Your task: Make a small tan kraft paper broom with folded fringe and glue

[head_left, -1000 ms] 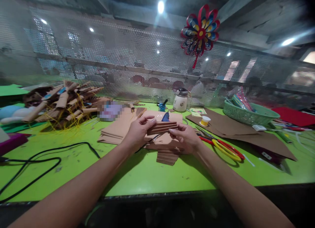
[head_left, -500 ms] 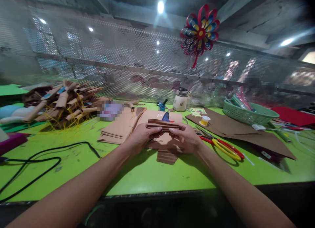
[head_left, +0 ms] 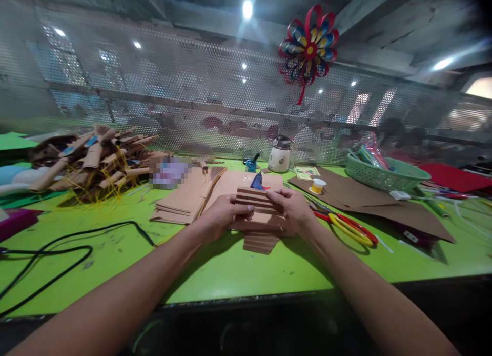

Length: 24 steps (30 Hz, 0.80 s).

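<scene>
Pinching a pleated brown paper [head_left: 258, 198] in both hands, in front of the white flask [head_left: 279, 160]; left hand [head_left: 221, 213] clamped on its left side, right hand [head_left: 295, 208] on its upper right; second pleated piece [head_left: 260, 243] on green table [head_left: 230, 279], farther in front of flask; spool [head_left: 317, 186] nearer and right of flask; basket [head_left: 388, 177] farther right.

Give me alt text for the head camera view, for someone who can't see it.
A person's left hand and right hand hold a pleated brown paper piece over a green table. Scissors with red and yellow handles lie to the right; a pile of brown paper pieces, to the left.
</scene>
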Motion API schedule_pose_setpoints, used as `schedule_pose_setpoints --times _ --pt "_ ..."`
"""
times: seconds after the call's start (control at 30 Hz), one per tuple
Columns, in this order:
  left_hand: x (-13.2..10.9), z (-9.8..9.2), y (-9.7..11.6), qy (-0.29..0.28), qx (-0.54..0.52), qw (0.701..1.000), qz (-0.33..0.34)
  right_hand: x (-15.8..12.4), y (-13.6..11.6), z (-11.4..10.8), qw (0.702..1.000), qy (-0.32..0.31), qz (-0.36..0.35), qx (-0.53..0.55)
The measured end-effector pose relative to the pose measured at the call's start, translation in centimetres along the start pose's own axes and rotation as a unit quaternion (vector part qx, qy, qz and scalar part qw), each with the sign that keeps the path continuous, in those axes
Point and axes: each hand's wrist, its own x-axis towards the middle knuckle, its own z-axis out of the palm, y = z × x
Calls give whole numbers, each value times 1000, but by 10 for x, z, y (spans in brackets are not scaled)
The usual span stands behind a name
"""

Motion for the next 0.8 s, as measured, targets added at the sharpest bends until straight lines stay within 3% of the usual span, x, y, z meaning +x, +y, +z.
schedule_pose_setpoints --times 0.13,0.33,0.6,0.8 --pt "3 -3 -6 -8 -11 1000 6 -1 -3 0 1000 7 6 10" --pt "5 -8 -5 -24 -67 997 10 0 -6 -2 998 -35 17 47" --pt "4 -7 0 -25 -120 992 27 3 -9 -7 998 9 -49 29" --pt "3 -5 0 -37 -98 994 35 4 -8 -6 997 25 -61 38"
